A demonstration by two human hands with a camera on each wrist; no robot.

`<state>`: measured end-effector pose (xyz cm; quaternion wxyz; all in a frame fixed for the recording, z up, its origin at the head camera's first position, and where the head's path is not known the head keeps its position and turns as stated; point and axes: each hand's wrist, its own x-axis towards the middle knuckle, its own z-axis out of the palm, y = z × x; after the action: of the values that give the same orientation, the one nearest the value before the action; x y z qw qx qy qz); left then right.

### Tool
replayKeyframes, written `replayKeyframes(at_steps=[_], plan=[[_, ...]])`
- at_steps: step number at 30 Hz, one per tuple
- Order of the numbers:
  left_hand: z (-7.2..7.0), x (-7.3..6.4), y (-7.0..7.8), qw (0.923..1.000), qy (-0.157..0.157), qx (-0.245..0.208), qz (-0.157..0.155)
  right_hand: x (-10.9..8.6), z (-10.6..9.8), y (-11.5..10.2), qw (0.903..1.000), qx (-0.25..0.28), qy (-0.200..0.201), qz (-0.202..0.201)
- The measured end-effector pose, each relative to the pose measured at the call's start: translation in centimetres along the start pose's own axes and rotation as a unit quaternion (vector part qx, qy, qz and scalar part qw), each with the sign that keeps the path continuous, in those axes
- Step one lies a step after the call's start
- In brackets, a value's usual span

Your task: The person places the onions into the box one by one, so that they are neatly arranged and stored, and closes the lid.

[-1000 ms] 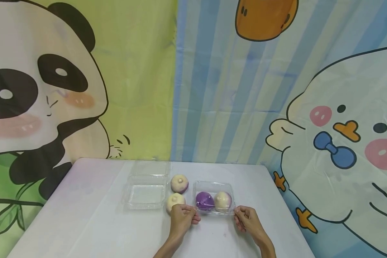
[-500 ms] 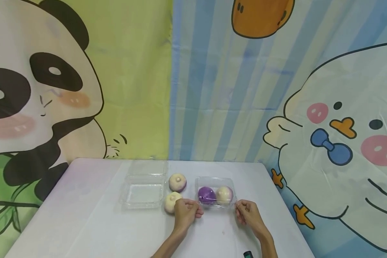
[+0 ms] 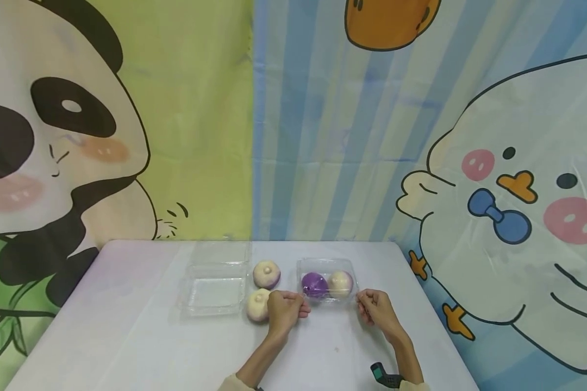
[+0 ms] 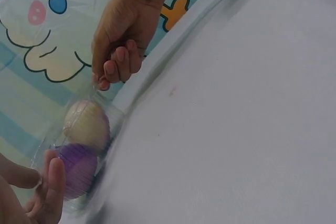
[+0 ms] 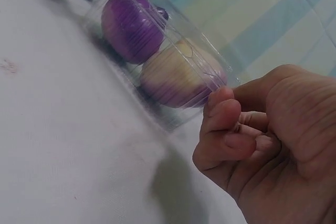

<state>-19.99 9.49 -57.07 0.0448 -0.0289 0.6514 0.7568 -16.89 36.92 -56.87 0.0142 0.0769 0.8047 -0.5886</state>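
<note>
A clear plastic clamshell box (image 3: 325, 265) sits ahead of both hands at the table's right middle. Inside are a purple turnip (image 3: 315, 285) and a pale one with purple sides (image 5: 181, 74), side by side. My left hand (image 3: 285, 312) pinches the box's near left corner. At the near right corner, the thumb and forefinger of my right hand (image 3: 378, 309) pinch the edge, the other fingers curled in. Two more turnips lie loose to the left, one farther back (image 3: 267, 275) and one (image 3: 258, 305) partly behind my left hand.
Left of the loose turnips stands a second clear plastic box (image 3: 215, 312) with its lid (image 3: 222, 251) folded back, nothing in it. The white table (image 3: 127, 336) ends at a cartoon-printed curtain (image 3: 313, 136). A black wrist device (image 3: 385, 376) is on the right wrist.
Both hands and the clamshell box have shifted away from me, toward the table's back edge. The loose turnips and the other box stay put while the head view drifts a little.
</note>
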Motion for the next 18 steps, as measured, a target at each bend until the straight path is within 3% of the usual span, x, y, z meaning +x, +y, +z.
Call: replayKeyframes(at_steps=[7, 18], plan=[[0.54, 0.10, 0.44, 0.9999, 0.015, -0.007, -0.004, 0.41, -0.37, -0.23, 0.9999, 0.006, -0.008, 0.008], [0.11, -0.84, 0.44, 0.9999, 0.010, -0.009, -0.003, 0.32, -0.42, -0.02, 0.9998, 0.012, -0.007, 0.015]])
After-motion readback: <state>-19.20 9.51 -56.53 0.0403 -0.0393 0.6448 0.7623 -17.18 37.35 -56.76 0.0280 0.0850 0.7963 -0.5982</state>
